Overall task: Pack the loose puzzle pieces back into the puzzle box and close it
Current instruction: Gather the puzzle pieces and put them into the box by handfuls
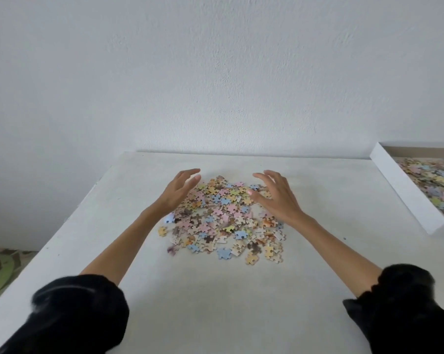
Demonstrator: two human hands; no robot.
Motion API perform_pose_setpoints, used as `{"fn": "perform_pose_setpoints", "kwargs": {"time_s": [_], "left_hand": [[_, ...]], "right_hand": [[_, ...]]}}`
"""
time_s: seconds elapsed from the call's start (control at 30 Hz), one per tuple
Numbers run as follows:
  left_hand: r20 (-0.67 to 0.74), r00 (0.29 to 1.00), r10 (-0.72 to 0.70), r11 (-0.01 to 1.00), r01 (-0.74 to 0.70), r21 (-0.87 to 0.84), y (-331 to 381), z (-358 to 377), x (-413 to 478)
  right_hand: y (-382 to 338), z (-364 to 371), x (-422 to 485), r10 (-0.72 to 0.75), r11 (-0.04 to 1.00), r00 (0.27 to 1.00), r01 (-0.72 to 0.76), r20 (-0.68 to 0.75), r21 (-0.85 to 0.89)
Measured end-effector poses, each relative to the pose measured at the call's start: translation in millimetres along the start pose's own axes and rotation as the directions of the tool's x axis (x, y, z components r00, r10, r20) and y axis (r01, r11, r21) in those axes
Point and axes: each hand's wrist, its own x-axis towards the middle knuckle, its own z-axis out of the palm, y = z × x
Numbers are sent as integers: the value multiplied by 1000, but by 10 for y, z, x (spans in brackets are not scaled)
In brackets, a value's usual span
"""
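Observation:
A heap of pastel puzzle pieces (223,218) lies spread on the white table (215,302). My left hand (178,191) hovers over the heap's far left side, fingers spread and slightly bent, holding nothing. My right hand (276,194) hovers over the far right side in the same way, palm facing inward. The white puzzle box (405,190) lies open at the table's right edge, several pieces inside it. No lid is in view.
A white wall stands right behind the table's far edge. Beyond the table's left edge, a green and brown patterned floor covering (1,272) shows below. My black sleeves fill the lower corners.

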Motion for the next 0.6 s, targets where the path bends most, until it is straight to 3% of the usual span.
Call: {"fn": "perform_pose_setpoints", "kwargs": {"time_s": [0.17, 0.33, 0.4, 0.53, 0.6], "left_hand": [[245, 969, 25, 994, -49, 96, 205, 230, 220], [358, 930, 78, 976, -144, 162, 308, 139, 51], [396, 915, 79, 940, -201, 277, 286, 9, -103], [506, 862, -35, 917, -173, 359, 111, -113, -423], [496, 867, -46, 885, -195, 423, 36, -59, -517]], "right_hand": [[-49, 69, 191, -83, 990, 951, 114, 298, -88], [62, 93, -2, -139, 988, 952, 152, 272, -25], [61, 46, -79, -167, 984, 939, 180, 300, -15], [-8, 21, -95, -183, 970, 873, 234, 451, -59], [-26, 67, -48, -175, 963, 834, 255, 523, -84]]}}
